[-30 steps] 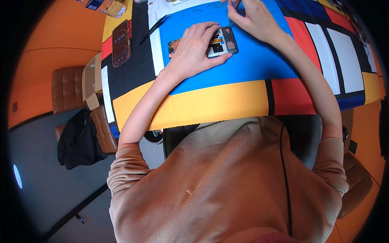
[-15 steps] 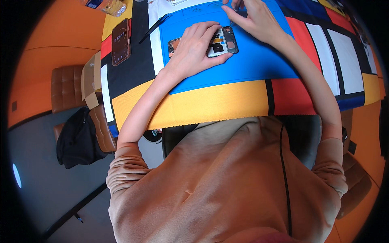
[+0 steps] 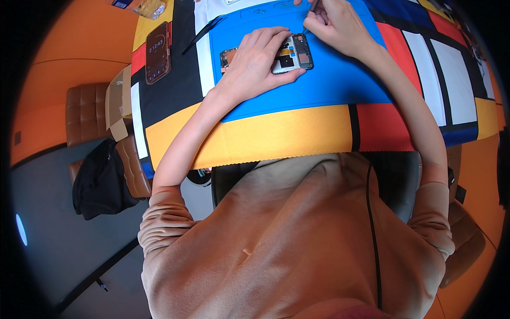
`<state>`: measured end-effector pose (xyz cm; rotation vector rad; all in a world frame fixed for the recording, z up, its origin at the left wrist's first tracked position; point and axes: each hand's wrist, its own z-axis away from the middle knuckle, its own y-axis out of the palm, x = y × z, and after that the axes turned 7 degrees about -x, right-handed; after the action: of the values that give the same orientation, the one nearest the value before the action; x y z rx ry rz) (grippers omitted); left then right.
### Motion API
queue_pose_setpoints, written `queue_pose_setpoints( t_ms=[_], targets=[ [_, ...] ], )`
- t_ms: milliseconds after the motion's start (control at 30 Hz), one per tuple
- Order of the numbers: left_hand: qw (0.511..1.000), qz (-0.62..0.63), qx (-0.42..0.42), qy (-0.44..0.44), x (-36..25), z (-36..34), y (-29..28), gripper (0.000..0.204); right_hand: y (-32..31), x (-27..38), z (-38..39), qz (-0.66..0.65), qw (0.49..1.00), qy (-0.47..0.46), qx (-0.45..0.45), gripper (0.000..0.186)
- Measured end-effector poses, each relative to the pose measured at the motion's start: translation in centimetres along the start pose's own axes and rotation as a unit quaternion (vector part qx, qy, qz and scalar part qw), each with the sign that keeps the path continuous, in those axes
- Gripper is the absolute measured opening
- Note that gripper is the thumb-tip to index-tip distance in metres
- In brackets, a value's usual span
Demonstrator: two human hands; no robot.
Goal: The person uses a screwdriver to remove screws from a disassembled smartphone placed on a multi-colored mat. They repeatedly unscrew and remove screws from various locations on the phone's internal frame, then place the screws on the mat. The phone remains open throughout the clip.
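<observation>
A disassembled phone (image 3: 302, 53) with its inner parts exposed lies on a blue work mat (image 3: 329, 82). My left hand (image 3: 257, 61) is wrapped over it, thumb along the near edge and fingertips at the far edge, hiding its middle. My right hand (image 3: 334, 29), above the phone's upper right corner, pinches a slim dark tool (image 3: 313, 7); its thin tip reaches down toward that corner. Whether the tip touches the phone I cannot tell.
Black tweezers (image 3: 202, 34) lie at the mat's left, beside another phone (image 3: 158, 53) showing a lit clock screen. A plastic bottle (image 3: 146, 6) is at the top left. A cardboard box (image 3: 117, 101) and black cloth (image 3: 101, 181) rest on brown chairs to the left.
My right hand has shifted slightly right and turned, its fingers and the tool moving a little. My left hand stays on the phone.
</observation>
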<state>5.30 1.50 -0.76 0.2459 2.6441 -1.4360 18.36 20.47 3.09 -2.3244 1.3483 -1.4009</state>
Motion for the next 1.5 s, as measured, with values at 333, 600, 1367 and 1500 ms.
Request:
queue_pose_setpoints(
  t_ms=[333, 600, 1367, 1500],
  targets=[
    [1.0, 0.0, -0.004, 0.005, 0.2, 0.1, 0.2, 0.079, 0.9, -1.1, -0.3, -0.054, 0.996, -0.047, -0.049, 0.025],
    [1.0, -0.01, 0.003, 0.005, 0.2, 0.2, 0.1, 0.076, 0.8, -0.5, 0.0, -0.102, 0.993, 0.016, -0.062, 0.025],
    [0.975, 0.171, -0.062, -0.125, 1.1, -0.1, 0.1, 0.025, 2.2, -1.2, 0.5, -0.316, 0.942, 0.093, -0.06, 0.025],
    [0.974, 0.177, -0.055, -0.134, 1.2, -0.1, 0.2, 0.022, 2.2, -1.8, -0.1, -0.188, 0.978, -0.018, -0.092, 0.023]
  ],
)
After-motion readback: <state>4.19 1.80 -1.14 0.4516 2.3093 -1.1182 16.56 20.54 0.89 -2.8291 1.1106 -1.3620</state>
